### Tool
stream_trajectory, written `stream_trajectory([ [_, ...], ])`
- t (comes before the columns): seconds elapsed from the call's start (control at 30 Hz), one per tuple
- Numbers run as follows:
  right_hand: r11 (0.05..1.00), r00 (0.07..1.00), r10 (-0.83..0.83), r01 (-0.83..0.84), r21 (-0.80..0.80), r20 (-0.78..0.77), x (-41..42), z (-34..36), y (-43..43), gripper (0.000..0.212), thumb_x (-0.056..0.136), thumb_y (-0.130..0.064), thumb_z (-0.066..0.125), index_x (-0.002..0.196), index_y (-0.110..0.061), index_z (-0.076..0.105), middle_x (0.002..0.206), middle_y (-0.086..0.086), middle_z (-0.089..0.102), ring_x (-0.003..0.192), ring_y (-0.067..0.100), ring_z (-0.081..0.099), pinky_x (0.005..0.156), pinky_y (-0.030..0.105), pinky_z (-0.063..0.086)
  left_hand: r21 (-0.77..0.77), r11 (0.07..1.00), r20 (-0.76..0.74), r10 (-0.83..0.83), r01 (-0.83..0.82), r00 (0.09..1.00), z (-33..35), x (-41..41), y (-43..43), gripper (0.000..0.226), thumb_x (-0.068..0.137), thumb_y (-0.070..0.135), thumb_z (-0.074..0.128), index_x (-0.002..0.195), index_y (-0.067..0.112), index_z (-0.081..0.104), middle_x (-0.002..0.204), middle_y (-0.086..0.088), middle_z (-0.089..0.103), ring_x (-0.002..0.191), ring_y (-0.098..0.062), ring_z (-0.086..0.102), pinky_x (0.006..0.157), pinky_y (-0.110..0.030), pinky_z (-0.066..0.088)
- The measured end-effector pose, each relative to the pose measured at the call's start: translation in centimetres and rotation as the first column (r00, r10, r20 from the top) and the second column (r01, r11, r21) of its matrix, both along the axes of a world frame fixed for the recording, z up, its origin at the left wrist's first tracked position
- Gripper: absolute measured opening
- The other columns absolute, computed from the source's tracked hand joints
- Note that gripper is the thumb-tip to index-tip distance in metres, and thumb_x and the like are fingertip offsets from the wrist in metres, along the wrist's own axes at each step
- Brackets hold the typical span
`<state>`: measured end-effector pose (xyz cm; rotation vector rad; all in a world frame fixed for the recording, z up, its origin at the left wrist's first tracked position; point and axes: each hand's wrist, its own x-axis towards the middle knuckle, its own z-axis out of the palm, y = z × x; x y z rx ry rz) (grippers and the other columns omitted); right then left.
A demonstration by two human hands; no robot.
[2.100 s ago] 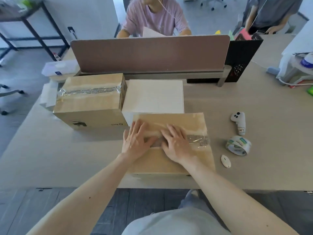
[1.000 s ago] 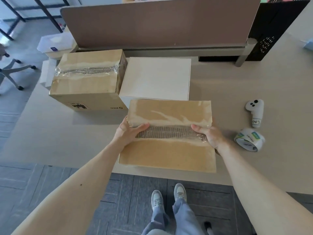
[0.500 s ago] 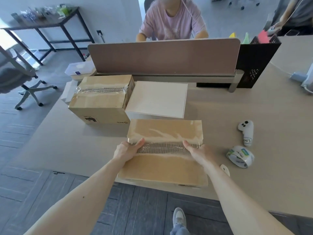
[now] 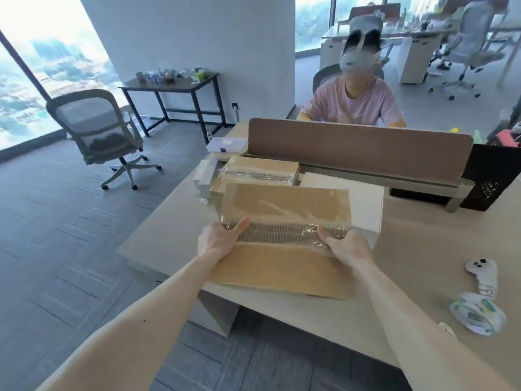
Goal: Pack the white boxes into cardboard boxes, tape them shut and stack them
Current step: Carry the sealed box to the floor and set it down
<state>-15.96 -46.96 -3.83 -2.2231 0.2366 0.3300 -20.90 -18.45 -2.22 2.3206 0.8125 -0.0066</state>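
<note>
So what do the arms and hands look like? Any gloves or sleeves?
No gloves and no sleeves in view: the left hand and right hand are bare, and so are both forearms. I see no ring, watch or bracelet. The left forearm has one tiny dark dot on it.

The fingers of the left hand [image 4: 218, 239] and the right hand [image 4: 345, 246] are hidden behind the ends of the taped cardboard box [image 4: 284, 266]. The near part of the second cardboard box [image 4: 259, 170] and most of the white box [image 4: 366, 210] are covered by it. The tape roll [image 4: 476, 313] is blurred, its print unreadable. A small white object [image 4: 446, 330] is partly covered by the right forearm and cannot be identified. The tabletop [image 4: 423, 249] is cut off at the right edge.
</note>
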Motion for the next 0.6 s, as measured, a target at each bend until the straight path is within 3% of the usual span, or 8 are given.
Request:
stream_trajectory([
  [0.27,0.988,0.977,0.135,-0.145,0.054,0.165,-3.1,5.5,16.1,0.072,0.079,-0.071,0.061,0.115,-0.009,0.062,0.110,0.009,0.067,0.102,0.030,0.059,0.086,0.036,0.045,0.014,0.996,0.199,0.083,-0.087,0.976,4.6,-6.7,15.9,0.062,0.078,0.082,0.055,0.095,0.025,0.074,0.086,0.002,0.069,0.077,-0.016,0.064,0.069,-0.030,0.051],
  [0.43,0.974,0.954,0.210,-0.223,0.040,0.215,-5.8,6.8,25.8,0.072,0.078,-0.076,0.056,0.108,-0.011,0.065,0.102,0.006,0.062,0.091,0.026,0.053,0.078,0.035,0.043,0.060,0.988,0.264,0.119,-0.139,0.957,6.2,-11.3,25.2,0.054,0.077,0.083,0.053,0.068,0.031,0.065,0.076,0.005,0.065,0.075,-0.017,0.063,0.072,-0.032,0.053],
  [0.6,0.960,0.937,0.256,-0.275,0.050,0.237,-6.9,7.2,34.1,0.073,0.074,-0.081,0.055,0.106,-0.017,0.067,0.106,0.006,0.067,0.093,0.027,0.057,0.081,0.036,0.046,0.046,0.981,0.282,0.168,-0.189,0.945,6.6,-14.2,32.8,0.064,0.075,0.086,0.050,0.069,0.025,0.067,0.074,0.003,0.067,0.071,-0.015,0.063,0.058,-0.026,0.043],
])
